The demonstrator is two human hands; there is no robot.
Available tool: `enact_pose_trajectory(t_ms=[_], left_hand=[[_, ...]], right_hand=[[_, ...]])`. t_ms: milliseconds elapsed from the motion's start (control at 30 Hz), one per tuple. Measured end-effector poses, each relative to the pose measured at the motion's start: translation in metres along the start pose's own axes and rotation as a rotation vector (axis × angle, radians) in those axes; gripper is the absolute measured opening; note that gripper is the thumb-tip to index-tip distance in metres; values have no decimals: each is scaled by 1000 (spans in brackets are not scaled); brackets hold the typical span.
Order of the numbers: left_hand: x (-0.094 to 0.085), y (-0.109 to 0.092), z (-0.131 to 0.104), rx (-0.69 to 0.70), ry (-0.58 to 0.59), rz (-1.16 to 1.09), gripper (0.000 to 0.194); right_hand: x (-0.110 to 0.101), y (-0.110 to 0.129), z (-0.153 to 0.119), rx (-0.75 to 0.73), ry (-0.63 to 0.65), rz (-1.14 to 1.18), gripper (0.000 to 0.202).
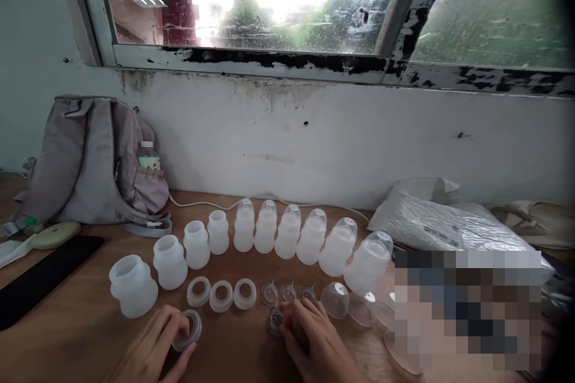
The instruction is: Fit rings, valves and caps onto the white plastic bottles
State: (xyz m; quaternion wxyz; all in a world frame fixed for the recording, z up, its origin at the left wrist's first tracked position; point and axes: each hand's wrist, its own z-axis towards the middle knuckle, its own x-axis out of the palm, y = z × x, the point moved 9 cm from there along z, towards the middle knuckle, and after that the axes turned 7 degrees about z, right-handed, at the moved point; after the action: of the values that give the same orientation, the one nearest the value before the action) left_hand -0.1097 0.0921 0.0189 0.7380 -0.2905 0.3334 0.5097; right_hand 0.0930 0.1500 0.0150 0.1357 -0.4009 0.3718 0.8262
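My left hand (157,341) grips a translucent ring-shaped bottle collar (193,330) by its edge, thumb below and fingers above. With its fingers closed, my right hand (312,338) pinches a clear bottle teat (274,322) low over the table; the fingers partly hide it. Behind that hand three more clear teats (270,294) stand in a row. Three loose collars (221,296) lie between the hands, farther back. At the left stand several frosted baby bottles with open tops (133,287). Bottles with clear dome caps (287,233) continue the arc to the right.
Clear dome caps (335,300) lie right of my right hand, by a pixelated patch (467,311). A grey backpack (85,161) and a black flat object (54,278) are at left. Plastic-wrapped packages (431,218) sit at back right. A white cable (206,204) runs along the wall.
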Motion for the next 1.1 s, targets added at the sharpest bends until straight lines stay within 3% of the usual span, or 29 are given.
enact_pose_trajectory(t_ms=[433,700,867,967,1100], left_hand=[[15,7,-5,-5,140,-118,11],[-6,-10,7,127,93,-65,5],[-27,-34,11,218,-45,-12,10],[-32,-51,25,273,-65,65,12],[-38,-60,79,201,-116,192,28]], right_hand=[[5,0,-3,33,17,-92,11],[4,4,-1,28,-11,-140,14],[-6,15,-4,-4,-63,-137,9],[-15,19,-9,-19,-124,-136,10],[-25,18,-24,-3,-172,-150,11]])
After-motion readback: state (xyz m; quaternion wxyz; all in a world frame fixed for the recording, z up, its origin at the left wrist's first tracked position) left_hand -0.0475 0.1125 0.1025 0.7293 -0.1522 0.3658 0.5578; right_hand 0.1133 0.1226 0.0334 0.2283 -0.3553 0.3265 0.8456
